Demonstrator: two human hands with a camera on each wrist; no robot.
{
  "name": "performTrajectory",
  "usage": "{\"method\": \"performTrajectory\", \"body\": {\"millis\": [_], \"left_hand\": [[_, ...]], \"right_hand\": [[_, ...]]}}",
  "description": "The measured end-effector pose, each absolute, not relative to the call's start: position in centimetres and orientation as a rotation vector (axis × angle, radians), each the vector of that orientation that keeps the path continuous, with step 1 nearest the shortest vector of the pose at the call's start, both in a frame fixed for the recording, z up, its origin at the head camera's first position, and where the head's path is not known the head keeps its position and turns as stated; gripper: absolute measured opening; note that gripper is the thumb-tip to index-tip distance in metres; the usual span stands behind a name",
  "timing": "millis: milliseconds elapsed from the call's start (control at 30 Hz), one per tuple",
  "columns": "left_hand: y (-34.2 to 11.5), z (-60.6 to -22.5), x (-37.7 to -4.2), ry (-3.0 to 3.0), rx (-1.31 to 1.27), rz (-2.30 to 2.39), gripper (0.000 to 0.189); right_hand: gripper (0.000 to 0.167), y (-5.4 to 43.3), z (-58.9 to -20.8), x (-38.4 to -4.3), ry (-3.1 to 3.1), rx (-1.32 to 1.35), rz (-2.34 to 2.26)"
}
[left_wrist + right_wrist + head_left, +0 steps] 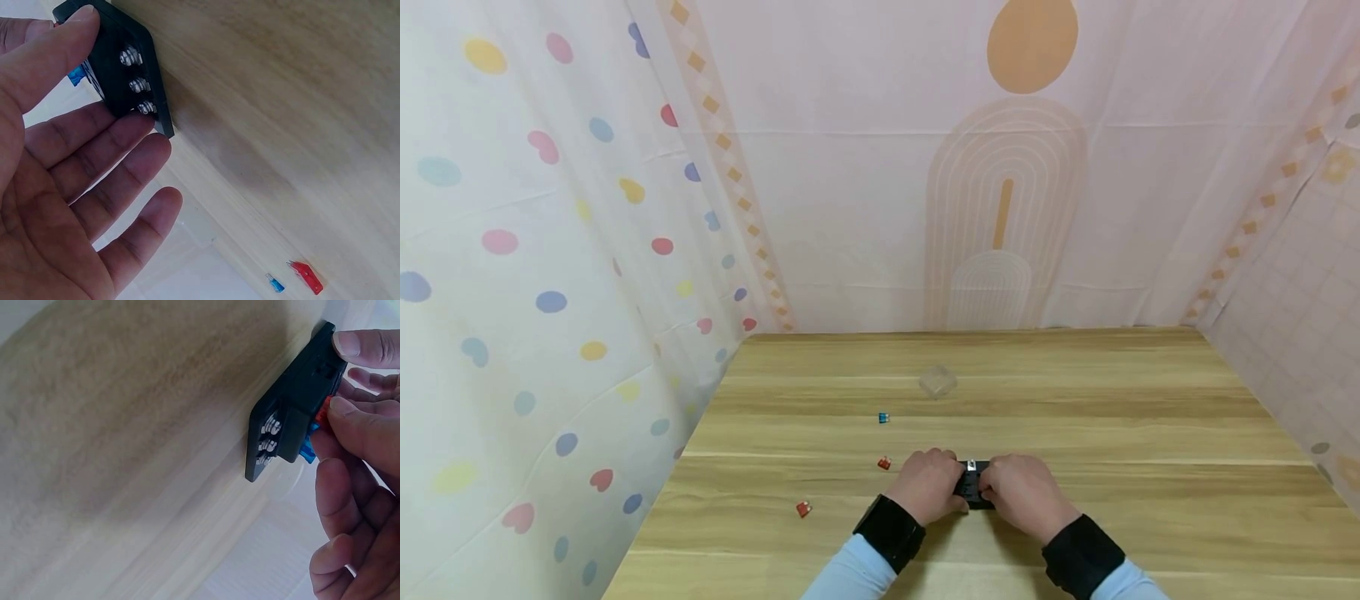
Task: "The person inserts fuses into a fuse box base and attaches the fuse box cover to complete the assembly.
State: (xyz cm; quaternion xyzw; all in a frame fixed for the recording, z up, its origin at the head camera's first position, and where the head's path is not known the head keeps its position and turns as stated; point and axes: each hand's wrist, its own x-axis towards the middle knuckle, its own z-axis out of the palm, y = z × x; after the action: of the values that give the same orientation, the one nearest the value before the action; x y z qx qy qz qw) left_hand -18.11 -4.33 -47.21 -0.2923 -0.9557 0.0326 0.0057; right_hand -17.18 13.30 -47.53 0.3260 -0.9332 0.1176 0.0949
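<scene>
A black fuse block (972,493) with metal screw terminals along its sides lies on the wooden table between both hands. My left hand (927,487) grips one end of it, thumb on top and fingers at the far side. From the other side my right hand (1025,494) pinches a red blade fuse (323,412) between thumb and index finger, right at the block's top. Next to that one, a blue blade fuse (309,449) sits in the block. The lower part of the pinched fuse is hidden by the fingers and the block.
To the left on the table lie a blue fuse (883,417) and two red fuses, one nearer the left hand (884,462) and another red fuse (803,508) farther left. A clear plastic cover (937,381) lies toward the back. Patterned curtains (850,167) border the table.
</scene>
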Motion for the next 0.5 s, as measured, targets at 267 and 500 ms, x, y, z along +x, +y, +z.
{"method": "performTrajectory", "body": {"millis": [267,500], "left_hand": [[-4.35,-47.33,-18.29,-2.983,-0.914,0.129,0.042],[-4.26,-47.26,-18.28,-2.983,-0.920,0.134,0.041]], "right_hand": [[0.017,13.04,-47.87,-17.13,-2.773,0.939,0.382],[0.021,13.03,-48.04,-17.03,-2.785,0.926,0.385]]}}
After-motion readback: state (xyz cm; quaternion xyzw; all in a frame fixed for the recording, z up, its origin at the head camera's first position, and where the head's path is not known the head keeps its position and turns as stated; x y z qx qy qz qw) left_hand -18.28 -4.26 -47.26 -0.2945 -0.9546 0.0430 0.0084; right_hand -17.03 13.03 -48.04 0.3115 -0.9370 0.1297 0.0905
